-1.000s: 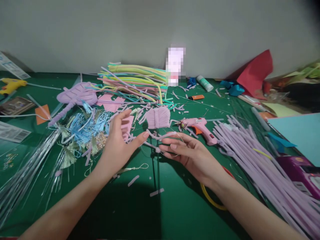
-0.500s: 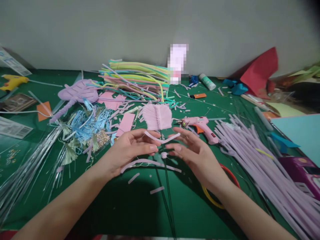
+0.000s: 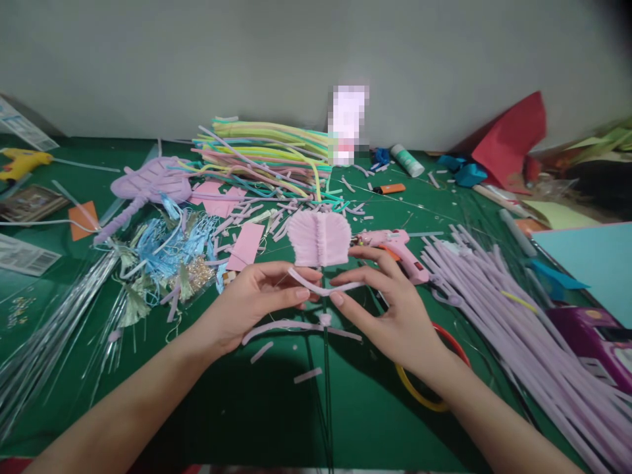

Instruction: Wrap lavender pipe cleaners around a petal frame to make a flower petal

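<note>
A short, curved lilac pipe cleaner point(image 3: 312, 284) spans the gap between my hands. My left hand point(image 3: 264, 293) is closed, thumb and fingers pinching near its left part; whether the stem is also in that grip I cannot tell. With thumb and forefinger my right hand point(image 3: 390, 296) grips its middle to right part. Just beyond the fingertips stands a fan-shaped piece of lilac pipe cleaners point(image 3: 320, 240) on a thin dark green stem point(image 3: 326, 395), which runs down toward me. A small lilac knob point(image 3: 325, 320) sits on the stem. A longer lilac strip point(image 3: 284, 325) shows below my hands.
A pink glue gun point(image 3: 402, 253) lies behind my right hand, with a bundle of lilac pipe cleaners point(image 3: 494, 316) to the right. A red-and-yellow tape ring point(image 3: 419, 392) lies by my right wrist. Blue tassels point(image 3: 168, 243) and coloured pipe cleaners point(image 3: 266, 155) lie left and behind.
My right thumb and forefinger have closed on the short pipe cleaner, which has shifted slightly right and down. The fan-shaped piece has moved a little right and looks larger.
</note>
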The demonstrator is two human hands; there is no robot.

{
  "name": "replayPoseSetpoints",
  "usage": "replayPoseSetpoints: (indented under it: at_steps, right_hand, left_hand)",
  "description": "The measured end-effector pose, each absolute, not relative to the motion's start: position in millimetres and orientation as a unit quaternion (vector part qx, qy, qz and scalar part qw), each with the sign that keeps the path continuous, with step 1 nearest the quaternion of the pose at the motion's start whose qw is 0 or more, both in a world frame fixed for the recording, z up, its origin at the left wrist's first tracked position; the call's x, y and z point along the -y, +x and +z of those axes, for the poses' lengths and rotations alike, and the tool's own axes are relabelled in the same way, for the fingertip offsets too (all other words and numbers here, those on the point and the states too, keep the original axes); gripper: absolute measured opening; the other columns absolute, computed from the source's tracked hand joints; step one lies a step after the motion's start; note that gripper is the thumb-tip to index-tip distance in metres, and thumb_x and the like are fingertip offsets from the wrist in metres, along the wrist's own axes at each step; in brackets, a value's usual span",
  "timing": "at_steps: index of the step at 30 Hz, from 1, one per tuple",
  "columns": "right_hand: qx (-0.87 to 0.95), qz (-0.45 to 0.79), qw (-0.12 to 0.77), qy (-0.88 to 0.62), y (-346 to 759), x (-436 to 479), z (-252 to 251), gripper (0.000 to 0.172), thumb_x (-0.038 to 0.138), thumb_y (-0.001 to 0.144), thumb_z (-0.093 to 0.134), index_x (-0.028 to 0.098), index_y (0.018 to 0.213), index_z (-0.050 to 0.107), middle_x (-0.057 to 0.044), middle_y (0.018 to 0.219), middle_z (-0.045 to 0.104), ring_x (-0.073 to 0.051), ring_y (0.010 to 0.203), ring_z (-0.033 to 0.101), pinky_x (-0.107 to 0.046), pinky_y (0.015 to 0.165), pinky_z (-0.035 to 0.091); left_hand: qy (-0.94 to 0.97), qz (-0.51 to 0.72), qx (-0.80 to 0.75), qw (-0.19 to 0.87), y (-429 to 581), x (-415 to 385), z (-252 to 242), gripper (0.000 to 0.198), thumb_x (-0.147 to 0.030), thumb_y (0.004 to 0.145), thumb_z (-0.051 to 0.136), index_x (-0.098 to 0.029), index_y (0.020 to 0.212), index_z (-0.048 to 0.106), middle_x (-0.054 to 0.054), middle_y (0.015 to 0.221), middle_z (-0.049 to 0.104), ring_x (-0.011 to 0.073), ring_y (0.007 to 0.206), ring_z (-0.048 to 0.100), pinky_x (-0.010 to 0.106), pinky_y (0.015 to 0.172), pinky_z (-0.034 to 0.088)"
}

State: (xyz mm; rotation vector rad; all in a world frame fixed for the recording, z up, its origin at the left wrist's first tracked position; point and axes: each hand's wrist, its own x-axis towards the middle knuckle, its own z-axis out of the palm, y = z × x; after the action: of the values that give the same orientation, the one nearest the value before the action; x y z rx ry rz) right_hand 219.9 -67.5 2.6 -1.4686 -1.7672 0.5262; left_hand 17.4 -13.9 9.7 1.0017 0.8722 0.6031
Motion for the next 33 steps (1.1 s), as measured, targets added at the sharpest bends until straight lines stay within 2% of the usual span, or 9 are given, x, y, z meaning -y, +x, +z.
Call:
replayPoseSetpoints:
  at_steps: [4,8,12,18,26,29,33]
  right_hand:
    - [0.7,0.208,0.391,-0.56,216.3,69.3,3.7,0.006,0.024,0.085,0.062,0.026,0.082,0.067,-0.008,0.105,0.063,-0.028,0.124,0.05,-0.047,0.096,0.045]
    - [0.693,0.208,0.407,-0.558,216.3,67.6,4.3,0.007,0.022,0.086,0.062,0.025,0.082,0.067,-0.009,0.113,0.061,-0.026,0.121,0.053,-0.045,0.097,0.045]
    - [0.68,0.222,0.404,-0.571,218.9,66.2,4.4,0.008,0.024,0.087,0.062,0.025,0.081,0.067,-0.008,0.117,0.06,-0.025,0.121,0.053,-0.045,0.098,0.044]
    - [0.698,0.239,0.376,-0.561,217.3,66.4,7.5,0.005,0.027,0.084,0.065,0.026,0.081,0.07,-0.009,0.113,0.059,-0.027,0.123,0.051,-0.047,0.099,0.043]
    - [0.688,0.279,0.333,-0.581,214.1,61.3,14.1,0.004,0.027,0.079,0.067,0.025,0.077,0.07,-0.008,0.118,0.056,-0.027,0.126,0.048,-0.049,0.104,0.038]
    - [0.66,0.325,0.327,-0.593,213.9,61.2,15.8,0.01,0.031,0.08,0.065,0.025,0.074,0.07,-0.008,0.119,0.057,-0.027,0.126,0.049,-0.048,0.104,0.038]
    - [0.672,0.3,0.326,-0.593,214.4,62.7,17.5,0.012,0.033,0.08,0.067,0.024,0.073,0.069,-0.009,0.121,0.057,-0.028,0.128,0.048,-0.048,0.103,0.038]
  left_hand:
    - [0.393,0.281,-0.407,0.776,23.7,19.9,9.9,0.024,-0.021,0.071,0.082,-0.018,0.093,0.075,0.002,0.084,0.075,0.0143,0.076,0.07,0.025,0.077,0.055]
    - [0.289,0.271,-0.434,0.809,32.2,33.1,13.2,0.021,-0.021,0.069,0.084,-0.017,0.087,0.074,0.003,0.082,0.076,0.0148,0.076,0.072,0.023,0.075,0.058]
    - [0.258,0.244,-0.422,0.834,34.0,37.8,17.0,0.024,-0.026,0.066,0.086,-0.016,0.086,0.076,0.005,0.087,0.077,0.0178,0.086,0.073,0.022,0.078,0.058]
    - [0.34,0.24,-0.456,0.787,31.5,27.5,12.3,0.021,-0.028,0.066,0.085,-0.014,0.076,0.074,0.003,0.072,0.074,0.0134,0.068,0.07,0.021,0.069,0.056]
    - [0.432,0.237,-0.454,0.743,28.5,23.0,11.7,0.019,-0.031,0.068,0.083,-0.016,0.072,0.073,0.001,0.067,0.072,0.0127,0.066,0.066,0.021,0.065,0.053]
    - [0.453,0.246,-0.444,0.732,28.8,23.8,14.0,0.014,-0.027,0.07,0.081,-0.017,0.07,0.072,0.0,0.067,0.072,0.0128,0.066,0.066,0.02,0.063,0.052]
    - [0.452,0.247,-0.434,0.74,29.2,24.8,13.9,0.009,-0.022,0.069,0.081,-0.017,0.07,0.073,-0.001,0.067,0.072,0.0127,0.067,0.066,0.019,0.063,0.052]
